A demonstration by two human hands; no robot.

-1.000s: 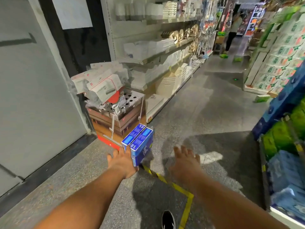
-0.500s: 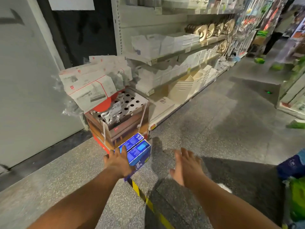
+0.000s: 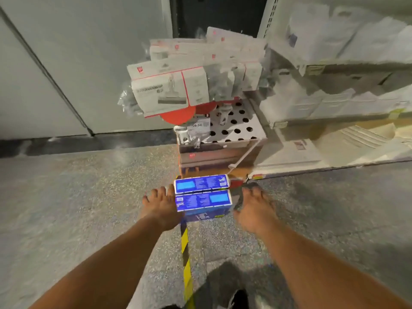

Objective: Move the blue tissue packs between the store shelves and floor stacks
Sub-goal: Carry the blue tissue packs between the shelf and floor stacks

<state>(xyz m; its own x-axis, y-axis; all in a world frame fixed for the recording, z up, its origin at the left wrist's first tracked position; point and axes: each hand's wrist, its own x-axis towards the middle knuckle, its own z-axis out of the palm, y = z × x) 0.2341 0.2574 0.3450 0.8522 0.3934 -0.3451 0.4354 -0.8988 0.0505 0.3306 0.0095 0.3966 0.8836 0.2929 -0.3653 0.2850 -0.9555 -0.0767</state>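
The left hand (image 3: 161, 207) reaches down with fingers straight and spread, its fingertips against the left end of two blue tissue packs (image 3: 202, 195). The right hand (image 3: 253, 210) mirrors it at the packs' right end, fingers extended and loosely spread, very close to or touching that end; the frame is too blurred to say which. Neither hand curls round anything.

The two blue packs lie side by side on the speckled grey floor (image 3: 89, 197), long edges touching, each with a bright blue label panel on top. They sit just in front of a stack of brown cardboard trays (image 3: 220, 157), whose top tray is a white sheet punched with round holes. Above that stack, white boxes with red trim (image 3: 171, 90) jut out towards the viewer, overhanging the trays.

To the right, store shelves (image 3: 334, 70) of white goods run along the wall, their lower edge meeting the floor close to the packs. To the left, open floor stretches to a grey wall (image 3: 66, 63) with a dark base strip. A yellow-and-black striped tape line (image 3: 186, 253) runs along the floor from the packs back between the forearms. A dark shoe (image 3: 239, 297) shows at the bottom edge
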